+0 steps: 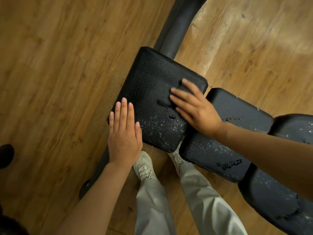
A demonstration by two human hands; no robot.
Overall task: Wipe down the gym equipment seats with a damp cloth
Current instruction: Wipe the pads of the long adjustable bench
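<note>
A black padded seat (152,85) of a gym bench lies below me, its near part speckled with water droplets. My right hand (194,107) presses flat on a dark cloth (165,101) on the seat's right side; only a small edge of the cloth shows past my fingers. My left hand (124,131) rests flat with straight fingers on the seat's near left edge and holds nothing. The bench's other black pads (237,109) run off to the right, wet with droplets and streaks.
The bench's dark metal frame tube (176,28) runs away to the top. The wooden floor (59,56) surrounds the bench. My legs in light trousers and pale shoes (144,165) stand under the seat's near corner. A dark object (6,156) sits at the left edge.
</note>
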